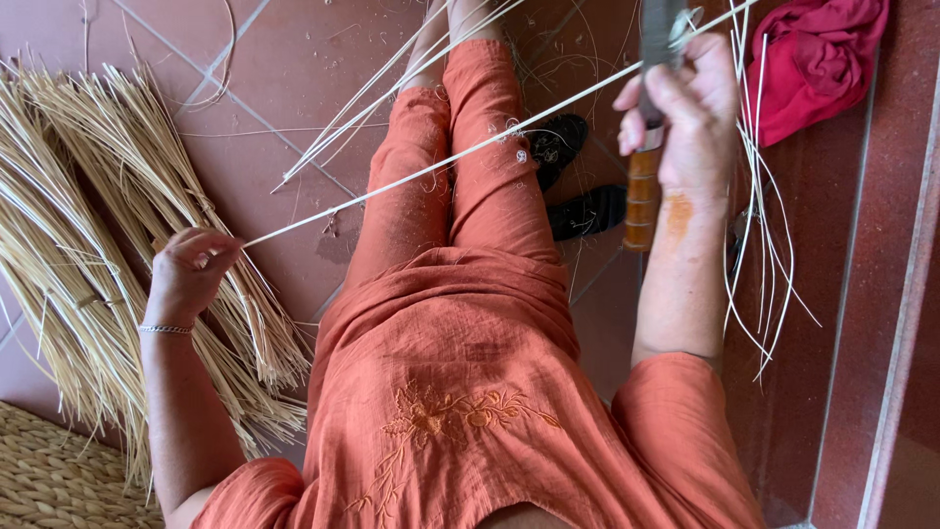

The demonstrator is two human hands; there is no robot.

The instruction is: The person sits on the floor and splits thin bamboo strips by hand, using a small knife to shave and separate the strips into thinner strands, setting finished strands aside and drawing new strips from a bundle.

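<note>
My left hand pinches the near end of a long pale cane strip that runs diagonally up to the right across my orange-clad legs. My right hand grips a knife with a brown wooden handle, its dark blade pointing up, where the strip passes against the blade. Thin peeled slivers hang down beside my right forearm.
A large bundle of straw-coloured cane strips lies on the red tile floor at left. A woven mat shows at bottom left. A crumpled red cloth rests at top right. Black sandals lie near my legs.
</note>
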